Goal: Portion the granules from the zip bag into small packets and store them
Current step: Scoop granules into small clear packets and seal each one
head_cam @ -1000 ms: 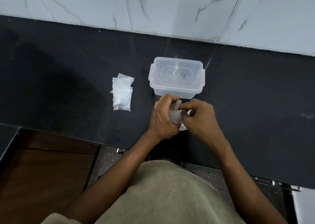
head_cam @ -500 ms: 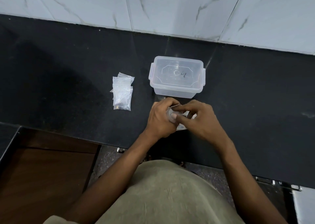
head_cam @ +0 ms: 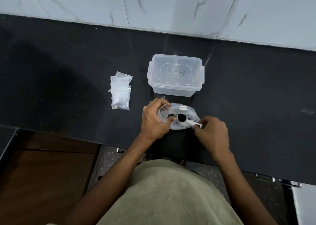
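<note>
black stone counter (head_cam: 68, 70), crinkled clear zip bag (head_cam: 191, 122), white scoop (head_cam: 189, 121)

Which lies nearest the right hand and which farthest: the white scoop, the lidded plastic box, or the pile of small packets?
1. White scoop: pinched in the right hand.
2. Lidded plastic box: beyond the hand, toward the wall.
3. Pile of small packets: far left, past the left hand.

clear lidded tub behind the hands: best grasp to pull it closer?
Take the clear tub across its two short ends, just under the lid rim, coming from above. The latch tabs stick out there and give the fingers purchase. Its long front wall faces the zip bag, so a front approach looks crowded.
</note>
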Motion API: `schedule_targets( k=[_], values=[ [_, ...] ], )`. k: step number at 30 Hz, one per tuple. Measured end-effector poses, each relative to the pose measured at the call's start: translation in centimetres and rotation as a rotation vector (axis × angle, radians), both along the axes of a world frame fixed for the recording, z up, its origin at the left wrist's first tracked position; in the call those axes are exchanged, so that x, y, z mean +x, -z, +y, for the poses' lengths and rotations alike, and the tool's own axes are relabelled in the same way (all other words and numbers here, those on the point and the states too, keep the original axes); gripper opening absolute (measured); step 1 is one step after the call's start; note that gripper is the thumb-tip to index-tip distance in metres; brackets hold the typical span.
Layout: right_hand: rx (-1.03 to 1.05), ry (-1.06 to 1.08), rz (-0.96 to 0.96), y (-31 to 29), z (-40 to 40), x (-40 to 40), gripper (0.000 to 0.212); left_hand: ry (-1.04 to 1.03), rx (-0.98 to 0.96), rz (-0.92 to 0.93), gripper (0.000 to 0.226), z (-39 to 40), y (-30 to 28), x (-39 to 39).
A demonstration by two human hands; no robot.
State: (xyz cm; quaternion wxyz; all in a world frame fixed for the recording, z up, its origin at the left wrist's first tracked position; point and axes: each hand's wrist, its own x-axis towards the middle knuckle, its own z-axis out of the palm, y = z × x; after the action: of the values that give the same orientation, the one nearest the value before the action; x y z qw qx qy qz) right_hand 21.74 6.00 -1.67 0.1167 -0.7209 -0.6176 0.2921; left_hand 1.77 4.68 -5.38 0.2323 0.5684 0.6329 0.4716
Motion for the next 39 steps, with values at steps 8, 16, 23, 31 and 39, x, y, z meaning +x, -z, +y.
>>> schedule_targets(
  k=[8, 16, 23, 31, 39],
  values=[
    [-0.150, 0.168, 0.423, -2.0, 0.5, 0.5, 0.012, -0.001, 0.018, -0.007, 0.045, 0.0, 0.0, -0.1],
    [-0.222, 0.244, 0.722, -3.9, 0.9, 1.8, 0.007, 0.020, -0.010, 0.005, 0.043, 0.1, 0.9, 0.4],
    [-0.322, 0.265, 0.662, -1.8, 0.9, 1.6, 0.006, -0.026, -0.036, 0.035, 0.034, 0.5, 1.7, 0.9],
    [-0.259, 0.175, 0.706, -3.2, 1.1, 2.4, 0.003, -0.086, -0.042, 0.033, 0.037, 0.5, 1.8, 0.9],
    [-0.057, 0.125, 0.879, -5.5, 0.5, 0.2, 0.009, -0.097, 0.071, 0.072, 0.037, 0.8, 0.9, 1.5]
  ],
)
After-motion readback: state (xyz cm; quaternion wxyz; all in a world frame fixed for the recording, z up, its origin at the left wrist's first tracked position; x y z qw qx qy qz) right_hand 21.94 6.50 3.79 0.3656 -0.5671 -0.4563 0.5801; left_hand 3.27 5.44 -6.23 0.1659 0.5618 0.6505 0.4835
